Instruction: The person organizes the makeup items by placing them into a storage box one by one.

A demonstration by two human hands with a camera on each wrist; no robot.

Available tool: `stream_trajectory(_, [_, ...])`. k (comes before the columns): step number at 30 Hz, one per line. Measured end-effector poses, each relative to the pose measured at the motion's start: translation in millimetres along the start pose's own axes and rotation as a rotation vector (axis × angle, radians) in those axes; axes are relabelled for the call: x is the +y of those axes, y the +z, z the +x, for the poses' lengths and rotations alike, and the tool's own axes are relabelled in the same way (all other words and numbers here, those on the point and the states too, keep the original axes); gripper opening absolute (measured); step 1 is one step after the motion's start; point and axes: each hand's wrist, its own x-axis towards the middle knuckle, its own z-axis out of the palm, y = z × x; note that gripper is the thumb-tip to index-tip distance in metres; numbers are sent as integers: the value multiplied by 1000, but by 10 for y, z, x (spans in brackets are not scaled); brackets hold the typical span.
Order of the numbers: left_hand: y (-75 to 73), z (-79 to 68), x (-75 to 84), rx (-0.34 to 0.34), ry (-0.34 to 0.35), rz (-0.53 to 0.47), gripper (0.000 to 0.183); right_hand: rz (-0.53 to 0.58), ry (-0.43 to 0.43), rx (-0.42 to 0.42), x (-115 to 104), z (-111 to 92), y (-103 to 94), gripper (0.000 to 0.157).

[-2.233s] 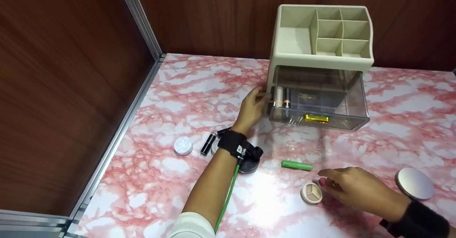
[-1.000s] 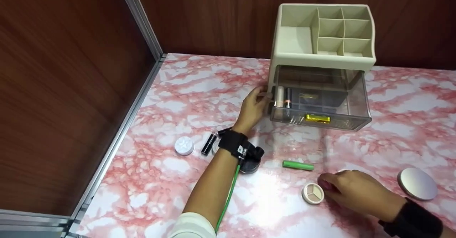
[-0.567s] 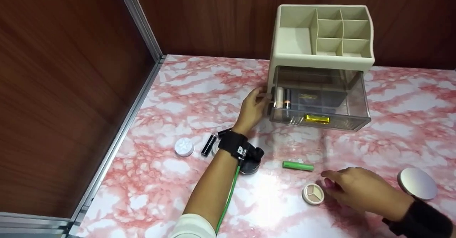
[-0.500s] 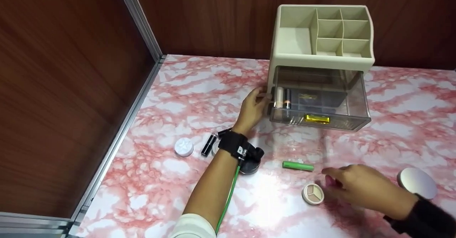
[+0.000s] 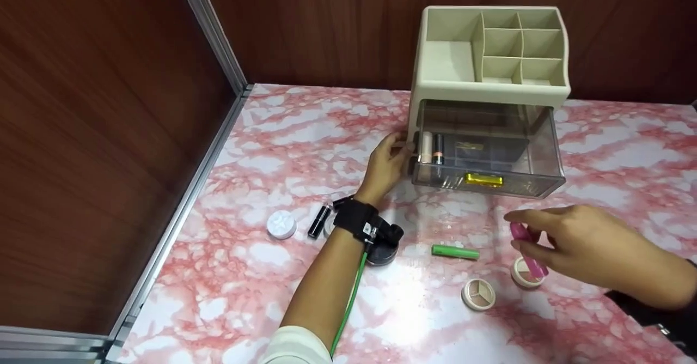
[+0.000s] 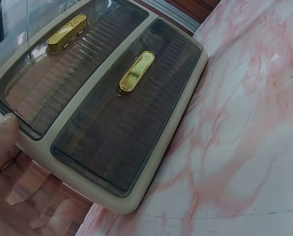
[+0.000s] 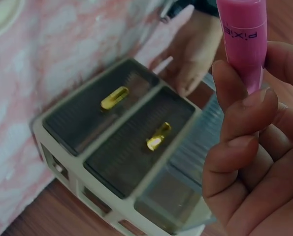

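My right hand [image 5: 593,244] pinches a slim pink cosmetic tube [image 5: 529,252] between thumb and fingers, above the table in front of the cream organizer [image 5: 490,92]. In the right wrist view the pink tube [image 7: 244,37] bears the lettering "PiXiE". My left hand [image 5: 385,165] rests at the organizer's left side; in the left wrist view the thumb of the left hand [image 6: 8,162] lies on the front frame, with the other fingers loosely extended along the side. The organizer's top drawer [image 5: 523,184] is pulled out. Inside stand a beige tube [image 5: 426,149] and a black tube [image 5: 439,149].
A green tube [image 5: 455,252] and two round three-shade palettes, one nearer [image 5: 478,295] and one partly under the pink tube [image 5: 523,278], lie on the marbled table. A white round jar [image 5: 281,225], a black tube [image 5: 319,220] and a dark round case [image 5: 381,255] sit by the left forearm.
My right hand has risen from the table and moved toward the organizer with the pink tube, uncovering a second palette. The forearm now hides the pale compact. My left hand has stayed put.
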Motion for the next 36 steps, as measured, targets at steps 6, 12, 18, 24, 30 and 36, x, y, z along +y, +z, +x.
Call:
stream_trajectory(6, [-2, -6, 3, 0, -5, 5, 27, -24, -11, 8, -31, 40, -96, 38])
stream_trajectory(12, [-10, 15, 10, 1, -9, -4, 27, -19, -26, 20, -70, 104, -189, 39])
stream_trajectory(18, [-10, 3, -16, 2, -9, -11, 27, 38, -58, 78, -70, 224, -294, 38])
stream_trajectory(24, [-9, -13, -7, 3, -21, -4, 27, 137, 110, 71, -72, 384, -479, 43])
stream_trajectory(30, [-7, -11, 5, 7, -20, -12, 26, 334, 398, 235, 66, 696, -553, 30])
stream_trajectory(36, [3, -4, 9, 4, -13, -19, 25, 462, 487, 190, 235, 958, -438, 23])
